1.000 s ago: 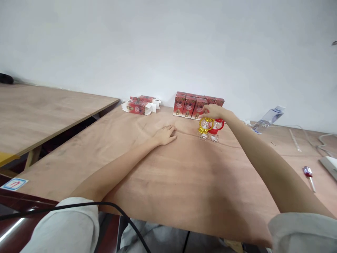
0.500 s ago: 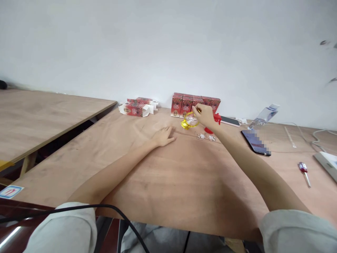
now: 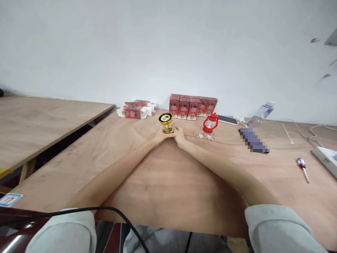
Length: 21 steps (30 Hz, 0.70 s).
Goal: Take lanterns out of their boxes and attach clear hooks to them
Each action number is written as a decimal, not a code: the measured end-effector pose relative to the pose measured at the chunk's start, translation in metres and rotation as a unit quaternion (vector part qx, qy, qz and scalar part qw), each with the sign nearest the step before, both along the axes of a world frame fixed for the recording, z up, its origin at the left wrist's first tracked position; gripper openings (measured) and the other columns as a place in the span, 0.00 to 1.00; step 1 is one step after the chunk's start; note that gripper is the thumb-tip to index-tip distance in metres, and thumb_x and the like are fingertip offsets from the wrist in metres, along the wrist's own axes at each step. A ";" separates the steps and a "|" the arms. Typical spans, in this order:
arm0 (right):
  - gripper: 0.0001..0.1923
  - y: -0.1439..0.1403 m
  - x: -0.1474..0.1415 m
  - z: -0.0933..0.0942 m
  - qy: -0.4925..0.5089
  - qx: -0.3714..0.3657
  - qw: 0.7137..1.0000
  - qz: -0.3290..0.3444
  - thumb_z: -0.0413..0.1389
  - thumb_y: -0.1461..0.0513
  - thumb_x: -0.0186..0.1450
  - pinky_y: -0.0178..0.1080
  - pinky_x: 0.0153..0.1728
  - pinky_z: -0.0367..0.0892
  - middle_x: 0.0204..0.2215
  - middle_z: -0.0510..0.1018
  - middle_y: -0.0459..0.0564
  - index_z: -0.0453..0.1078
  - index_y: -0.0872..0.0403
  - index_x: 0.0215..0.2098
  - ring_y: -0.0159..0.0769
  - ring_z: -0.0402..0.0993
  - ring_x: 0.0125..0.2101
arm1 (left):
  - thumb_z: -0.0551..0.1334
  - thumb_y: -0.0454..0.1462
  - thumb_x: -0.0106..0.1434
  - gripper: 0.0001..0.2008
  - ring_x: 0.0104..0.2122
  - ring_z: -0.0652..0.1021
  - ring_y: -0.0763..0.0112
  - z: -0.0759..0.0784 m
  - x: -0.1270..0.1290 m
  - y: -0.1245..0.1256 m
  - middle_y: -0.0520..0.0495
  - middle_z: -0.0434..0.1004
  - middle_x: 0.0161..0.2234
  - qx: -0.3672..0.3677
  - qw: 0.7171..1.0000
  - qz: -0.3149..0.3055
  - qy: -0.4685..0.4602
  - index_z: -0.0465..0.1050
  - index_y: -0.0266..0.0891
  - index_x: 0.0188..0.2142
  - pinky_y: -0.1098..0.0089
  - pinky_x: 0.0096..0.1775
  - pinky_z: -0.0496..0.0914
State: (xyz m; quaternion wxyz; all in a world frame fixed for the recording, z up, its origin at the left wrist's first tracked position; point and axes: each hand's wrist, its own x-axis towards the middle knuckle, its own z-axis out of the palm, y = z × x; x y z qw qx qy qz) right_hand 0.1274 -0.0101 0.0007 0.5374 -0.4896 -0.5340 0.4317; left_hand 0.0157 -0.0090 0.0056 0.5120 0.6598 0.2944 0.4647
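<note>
Between my hands is a small gold toy lantern [image 3: 168, 127], tipped so that its round black-and-white base faces me. My left hand [image 3: 160, 136] is closed around its lower side from the left. From the right, my right hand [image 3: 179, 136] closes on it too, its fingers partly hidden behind the lantern. A red toy lantern [image 3: 211, 123] stands upright to the right of my hands. Just in front of the red lantern lie small clear-and-white flat pieces [image 3: 204, 136], too small to name.
Several red printed boxes [image 3: 184, 108] stand against the wall. Opened boxes [image 3: 133, 111] lie left of them. To the right are a phone [image 3: 226, 119], a pixelated phone [image 3: 253, 140], a tilted water bottle [image 3: 262, 114] and a screwdriver [image 3: 302, 170]. A black cable [image 3: 110, 208] crosses near my lap.
My right hand has brought the gold lantern left and toward me, turning its base into view. My left hand has risen from lying on the table and closed around it.
</note>
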 end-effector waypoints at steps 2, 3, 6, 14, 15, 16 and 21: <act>0.15 -0.016 0.019 -0.005 -0.052 0.035 0.998 -0.029 0.47 0.56 0.60 0.41 0.46 0.63 0.35 0.77 0.52 0.70 0.56 0.34 0.39 0.70 0.40 | 0.73 0.40 0.40 0.35 0.50 0.73 0.57 -0.002 0.001 0.002 0.39 0.71 0.52 -0.021 1.000 0.007 -0.008 0.66 0.35 0.49 0.55 0.55 0.64; 0.15 -0.025 0.031 -0.006 -0.131 0.081 0.987 -0.048 0.46 0.57 0.61 0.42 0.48 0.62 0.39 0.76 0.54 0.70 0.56 0.37 0.39 0.70 0.43 | 0.73 0.39 0.39 0.34 0.49 0.74 0.58 -0.003 0.001 0.003 0.38 0.72 0.51 -0.028 0.999 0.017 -0.007 0.67 0.35 0.47 0.55 0.54 0.65; 0.20 -0.045 0.073 -0.007 -0.375 0.193 0.902 -0.090 0.45 0.59 0.63 0.47 0.56 0.55 0.54 0.66 0.61 0.65 0.59 0.49 0.44 0.59 0.57 | 0.72 0.37 0.40 0.30 0.43 0.76 0.63 -0.007 0.003 0.007 0.41 0.75 0.45 -0.042 0.996 0.073 -0.015 0.66 0.35 0.43 0.56 0.49 0.68; 0.25 -0.042 0.114 -0.015 -0.600 0.060 0.795 -0.069 0.43 0.55 0.66 0.51 0.58 0.51 0.54 0.66 0.64 0.62 0.63 0.55 0.50 0.56 0.58 | 0.71 0.36 0.40 0.25 0.33 0.75 0.70 -0.010 0.003 0.010 0.51 0.73 0.32 -0.042 0.992 0.118 -0.031 0.63 0.38 0.37 0.60 0.45 0.68; 0.26 -0.043 0.110 -0.016 -0.603 0.065 0.794 -0.050 0.42 0.55 0.66 0.50 0.58 0.51 0.55 0.65 0.64 0.61 0.64 0.56 0.50 0.56 0.58 | 0.71 0.36 0.40 0.24 0.33 0.74 0.71 -0.011 0.003 0.010 0.51 0.72 0.32 -0.040 0.992 0.120 -0.030 0.63 0.38 0.36 0.60 0.44 0.68; 0.27 -0.046 0.106 -0.017 -0.603 0.074 0.793 -0.033 0.41 0.56 0.66 0.48 0.59 0.50 0.56 0.64 0.65 0.60 0.65 0.57 0.49 0.55 0.59 | 0.71 0.36 0.39 0.24 0.32 0.74 0.71 -0.011 0.003 0.010 0.51 0.72 0.31 -0.038 0.991 0.122 -0.030 0.64 0.38 0.35 0.60 0.44 0.68; 0.30 -0.069 0.074 -0.018 -0.585 0.114 0.802 0.043 0.40 0.55 0.67 0.46 0.62 0.46 0.61 0.57 0.63 0.56 0.66 0.61 0.47 0.46 0.64 | 0.71 0.37 0.39 0.20 0.31 0.73 0.73 -0.011 0.005 0.012 0.52 0.72 0.30 -0.038 0.993 0.108 -0.033 0.66 0.36 0.31 0.63 0.44 0.68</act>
